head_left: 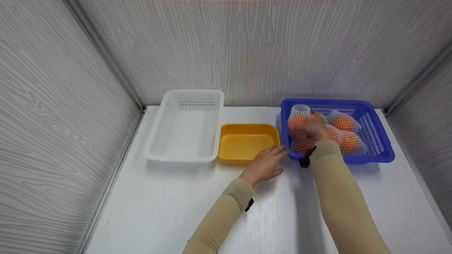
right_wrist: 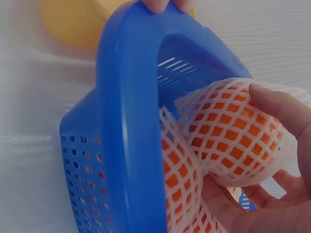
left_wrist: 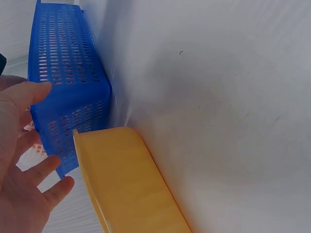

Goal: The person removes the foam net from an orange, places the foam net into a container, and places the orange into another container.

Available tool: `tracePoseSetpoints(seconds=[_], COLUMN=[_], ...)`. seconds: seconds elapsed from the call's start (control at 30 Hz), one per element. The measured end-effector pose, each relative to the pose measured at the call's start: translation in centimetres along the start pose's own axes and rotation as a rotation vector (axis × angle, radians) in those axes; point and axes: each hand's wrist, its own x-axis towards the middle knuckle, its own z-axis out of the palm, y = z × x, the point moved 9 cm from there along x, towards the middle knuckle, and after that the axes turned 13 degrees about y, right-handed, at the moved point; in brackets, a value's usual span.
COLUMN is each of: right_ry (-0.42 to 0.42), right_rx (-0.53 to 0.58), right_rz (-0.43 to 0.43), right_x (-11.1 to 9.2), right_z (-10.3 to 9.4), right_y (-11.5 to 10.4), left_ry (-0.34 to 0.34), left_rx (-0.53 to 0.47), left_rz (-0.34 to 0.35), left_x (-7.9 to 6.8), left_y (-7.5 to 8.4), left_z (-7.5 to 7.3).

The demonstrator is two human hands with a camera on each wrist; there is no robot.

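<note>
My right hand (head_left: 315, 126) reaches into the blue basket (head_left: 383, 141) and grips an orange in a white foam net (right_wrist: 238, 133). In the right wrist view its thumb lies on one side of the fruit and its fingers curl under the other. Several more netted oranges (head_left: 349, 141) lie in the basket around it. My left hand (head_left: 265, 164) is at the basket's near left corner, fingers extended. Its fingertips (right_wrist: 155, 4) touch the rim in the right wrist view. Part of the held orange is hidden behind my right hand in the head view.
A yellow tray (head_left: 243, 143) with nothing in it stands just left of the blue basket, partly behind my left hand. Left of that is a white basket (head_left: 187, 132). Grey wood-grain panels (head_left: 247, 53) wall the white table (head_left: 159, 204) at the back and sides.
</note>
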Motion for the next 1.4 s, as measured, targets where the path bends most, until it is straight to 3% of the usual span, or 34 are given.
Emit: tracePoseSetpoints(seconds=[0.13,0.47,0.67,0.87,1.03,1.17,1.4], right_ry=[0.018,-0.025,-0.021,-0.015,-0.031,-0.050,-0.089], right_rx=[-0.076,0.032,0.001,0.006,0.024,0.017,0.035], right_rz=[-0.032,-0.025,-0.089,-0.169,-0.188,-0.198,-0.249], right_x=[0.1,-0.3,-0.5,-1.6,-3.0,-4.3,-7.1], right_z=[0.0,-0.5,-2.1,-3.5,-3.9,-3.8,-3.4], right_y=[0.0,-0.3,-1.5,-3.1,-4.2,-4.9,-5.3], left_ry=[-0.006,-0.013,-0.013,0.041,0.078,0.100,0.174], left_rx=[-0.082,-0.311,-0.420,-0.450,-0.469,-0.458,-0.420], left_rz=[-0.025,-0.090,-0.116,-0.120,-0.185,-0.241,-0.234], left_x=[0.0,0.0,-0.1,-0.3,-0.8,-1.7,-3.8], left_y=[-0.1,-0.5,-0.7,-0.8,-1.5,-2.3,-3.2], left_z=[-0.1,-0.1,-0.4,-1.6,-2.7,-3.6,-5.0])
